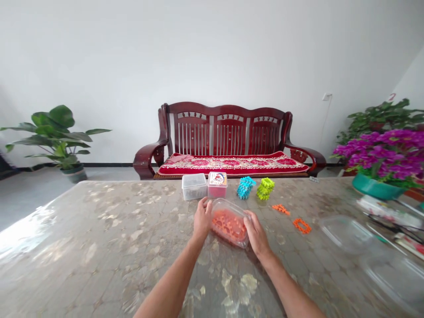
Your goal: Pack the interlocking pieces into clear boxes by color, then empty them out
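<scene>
Between my two hands is a clear plastic container with many orange toy pieces inside. It sits at a slant, on or just above the table; I cannot tell which. My left hand grips its left end, and my right hand grips its right end. Beyond it stand a blue stack of linked pieces and a lime-green stack. To the right of my right hand lie a flat orange piece and an orange ring of pieces.
A translucent box and a red box with a labelled lid stand behind the container. Clear plastic lids or trays lie at the right. A teal pot of purple flowers stands at the table's right edge, with a wooden bench beyond.
</scene>
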`<state>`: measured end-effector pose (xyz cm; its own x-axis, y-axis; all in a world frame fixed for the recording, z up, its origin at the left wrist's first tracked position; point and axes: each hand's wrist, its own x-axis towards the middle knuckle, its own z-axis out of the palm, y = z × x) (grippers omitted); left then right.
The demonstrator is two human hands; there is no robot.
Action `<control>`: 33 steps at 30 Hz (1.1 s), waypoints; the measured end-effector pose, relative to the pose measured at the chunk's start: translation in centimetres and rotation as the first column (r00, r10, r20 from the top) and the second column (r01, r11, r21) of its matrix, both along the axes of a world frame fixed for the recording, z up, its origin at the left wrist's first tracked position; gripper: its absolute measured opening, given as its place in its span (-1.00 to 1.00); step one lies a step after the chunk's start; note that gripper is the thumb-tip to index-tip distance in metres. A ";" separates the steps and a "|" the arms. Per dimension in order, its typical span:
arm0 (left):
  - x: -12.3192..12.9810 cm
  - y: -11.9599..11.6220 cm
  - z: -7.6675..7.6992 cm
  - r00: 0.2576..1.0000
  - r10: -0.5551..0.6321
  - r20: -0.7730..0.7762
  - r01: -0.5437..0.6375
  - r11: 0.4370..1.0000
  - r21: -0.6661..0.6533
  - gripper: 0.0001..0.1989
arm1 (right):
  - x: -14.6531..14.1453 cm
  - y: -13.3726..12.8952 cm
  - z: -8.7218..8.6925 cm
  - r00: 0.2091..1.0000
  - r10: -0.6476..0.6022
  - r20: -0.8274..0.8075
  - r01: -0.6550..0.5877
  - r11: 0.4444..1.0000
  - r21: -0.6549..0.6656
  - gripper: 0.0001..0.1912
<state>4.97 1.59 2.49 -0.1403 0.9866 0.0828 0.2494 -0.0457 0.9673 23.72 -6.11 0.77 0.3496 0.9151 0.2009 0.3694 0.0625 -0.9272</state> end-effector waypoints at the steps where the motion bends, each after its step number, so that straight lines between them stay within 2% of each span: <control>1: 0.0 -0.3 -0.1 1.000 0.005 0.025 -0.005 1.000 0.001 -0.58 | -0.1 0.0 -0.2 1.000 -0.006 0.000 0.006 1.000 0.015 -0.51; 5: -0.4 -1.5 -0.6 0.989 -0.008 0.145 0.009 1.000 -0.007 -0.78 | -0.1 0.0 -0.8 1.000 -0.003 -0.009 0.004 0.996 0.088 -0.45; 9: -1.4 -2.2 -0.4 0.937 0.076 0.341 -0.068 0.997 -0.036 -0.80 | 0.2 0.1 -1.0 1.000 0.011 0.028 -0.015 0.987 0.158 -0.43; 14: -3.2 -1.9 0.4 0.762 0.139 0.632 -0.092 0.990 -0.107 -0.69 | 0.3 -0.1 0.1 0.977 -0.017 0.211 -0.031 0.975 0.222 -0.66; 18: -4.3 -1.9 0.3 0.585 0.168 0.793 -0.108 0.986 -0.129 -0.77 | 0.3 -0.4 1.2 0.926 -0.063 0.373 -0.039 0.965 0.259 -0.77; 22: -4.4 -2.3 -0.2 0.475 0.162 0.865 -0.089 0.987 -0.136 -0.93 | 0.5 -1.0 2.5 0.839 -0.098 0.535 -0.043 0.968 0.245 -0.82; 27: -4.6 -2.0 -0.7 0.330 0.110 0.938 -0.041 0.994 -0.103 -0.85 | 0.4 -1.4 3.3 0.772 -0.086 0.629 -0.061 0.976 0.209 -0.87; 33: -4.5 -1.5 -1.1 0.311 0.101 0.945 -0.021 0.995 -0.099 -0.77 | -1.4 -0.1 3.9 0.726 -0.017 0.688 -0.135 0.977 0.166 -0.81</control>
<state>0.52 0.10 1.39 -0.1434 0.9682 -0.2050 -0.8406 -0.0099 0.5416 22.36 -6.17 4.71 -0.0055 0.8450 0.5347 0.8850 0.2530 -0.3908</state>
